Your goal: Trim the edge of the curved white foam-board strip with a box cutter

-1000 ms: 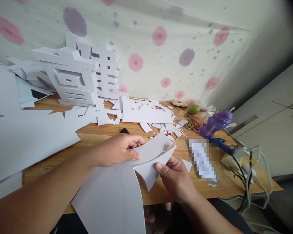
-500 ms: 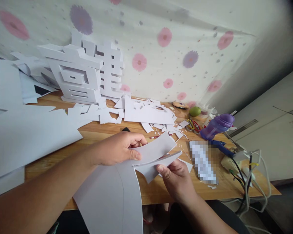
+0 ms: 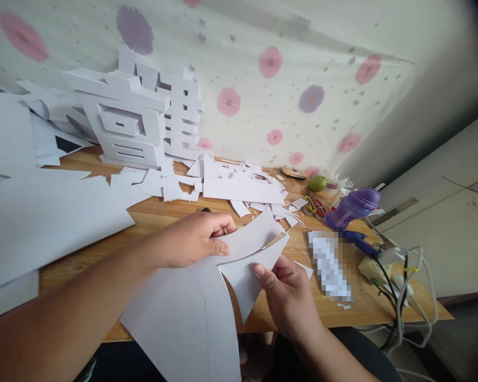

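Large curved white card sheet [image 3: 173, 318], left hand [image 3: 195, 240] pinching it. Small pointed white card piece [image 3: 247, 281], right hand [image 3: 289, 289] pinching it. Step, apparently: parting them; next calls for gentle pulling.

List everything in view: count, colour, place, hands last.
Worked sheet: one, white, front centre
Flap: one, white, at its right
Large sheets: several, white, left
Standing cutouts: at least two, white, back left
Scraps: many, white, middle
Table: one, brown, beneath
Flowered cover: one, mostly white, behind
Oval object: one, tan, back
Fruit: one, green, beside it
Bottle: one, purple, right
Scissors: count unclear, yellow and red handles, by bottle
Tool: one, blue, nearer than bottle
Blurred-out rectangle: one, mostly white, right
Cables: several, white and black, right
Panels: several, off-white, far right
Left hand: one, bare, on the sheet
Right hand: one, bare, pinching the flap
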Action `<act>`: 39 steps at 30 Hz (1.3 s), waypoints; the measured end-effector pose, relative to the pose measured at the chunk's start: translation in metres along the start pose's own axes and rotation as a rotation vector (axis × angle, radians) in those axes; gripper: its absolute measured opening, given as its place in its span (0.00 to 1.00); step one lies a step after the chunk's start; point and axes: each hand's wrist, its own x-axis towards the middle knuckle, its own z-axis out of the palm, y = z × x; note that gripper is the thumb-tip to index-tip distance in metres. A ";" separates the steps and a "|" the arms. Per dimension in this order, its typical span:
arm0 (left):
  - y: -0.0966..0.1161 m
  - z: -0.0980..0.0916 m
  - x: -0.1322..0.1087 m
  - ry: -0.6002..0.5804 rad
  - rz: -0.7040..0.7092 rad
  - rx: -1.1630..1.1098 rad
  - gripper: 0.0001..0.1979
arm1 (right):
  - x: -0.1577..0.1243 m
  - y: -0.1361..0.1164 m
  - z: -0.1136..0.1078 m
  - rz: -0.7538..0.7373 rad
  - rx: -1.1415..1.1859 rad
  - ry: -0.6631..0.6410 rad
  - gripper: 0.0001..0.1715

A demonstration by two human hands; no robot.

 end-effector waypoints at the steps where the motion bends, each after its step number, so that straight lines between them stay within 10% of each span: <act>1: 0.000 0.000 0.001 -0.003 -0.003 -0.005 0.08 | 0.000 -0.001 0.002 0.014 0.013 -0.001 0.13; 26: 0.031 -0.007 -0.021 0.082 0.100 0.207 0.09 | -0.022 -0.043 0.009 -0.109 -0.238 0.062 0.14; 32: 0.067 -0.010 -0.041 -0.144 0.123 0.256 0.13 | -0.031 -0.080 0.001 -0.211 -0.432 -0.114 0.17; 39: 0.054 0.012 -0.058 -0.179 0.085 -0.129 0.18 | -0.034 -0.076 0.007 -0.080 -0.338 -0.285 0.19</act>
